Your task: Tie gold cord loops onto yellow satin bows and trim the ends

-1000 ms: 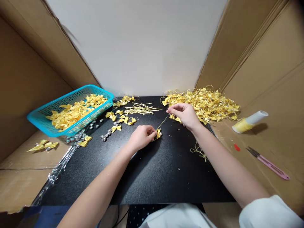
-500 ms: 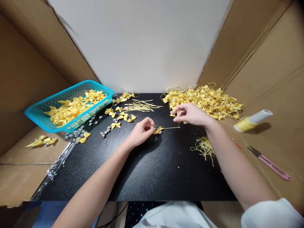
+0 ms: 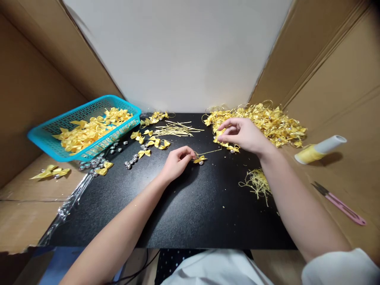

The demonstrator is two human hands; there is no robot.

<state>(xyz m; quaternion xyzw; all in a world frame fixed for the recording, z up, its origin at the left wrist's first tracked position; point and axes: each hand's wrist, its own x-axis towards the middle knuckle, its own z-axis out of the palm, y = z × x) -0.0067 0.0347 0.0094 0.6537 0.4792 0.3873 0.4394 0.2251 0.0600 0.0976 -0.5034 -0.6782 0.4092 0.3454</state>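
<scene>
My left hand [image 3: 179, 163] is closed in a pinch at the left side of a yellow ribbon bow [image 3: 199, 159]. A small silver bell [image 3: 201, 162] hangs by this bow, just above the black tabletop. From the bow a thin yellow cord [image 3: 210, 152] stretches rightward to just under the fingertips of my right hand [image 3: 242, 135]. That hand is raised with bent fingers and appears to pinch the cord's far end; the grip itself is hidden. Behind it lies a large pile of yellow bows with cords and bells [image 3: 267, 124].
A turquoise basket [image 3: 41, 144] of bows stands at left, with loose silver bells [image 3: 96, 164] beside it. Cut cords [image 3: 175, 129] lie at the back. Cord scraps [image 3: 257, 184], a thread-wrapped tube [image 3: 322, 149] and pink-handled snips [image 3: 341, 206] are on the right. Cardboard walls flank the table.
My right hand has risen slightly, and the cord's right end has lifted with it, so the cord now slopes upward. My left hand stays nearly in place at the bow.
</scene>
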